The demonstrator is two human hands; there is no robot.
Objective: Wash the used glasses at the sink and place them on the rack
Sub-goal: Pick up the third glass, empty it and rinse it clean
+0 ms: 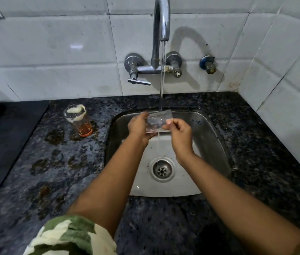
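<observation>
A clear glass [157, 122] lies on its side under the running stream from the tap [162, 19], held over the steel sink [211, 137]. My left hand [138, 126] grips its left end, and my right hand [179, 133] pinches its right end with thumb and fingers. Water runs off the glass down toward the drain [162, 169]. A second glass [77, 119] stands upright on the wet dark granite counter [62, 162] left of the sink, with foam at the rim and an orange pattern near its base.
White tiled walls close the back and right side. The tap lever [139, 81] and a blue wall valve [208, 64] stick out above the sink. A dark flat surface [2, 137] adjoins the counter at the left. No rack is in view.
</observation>
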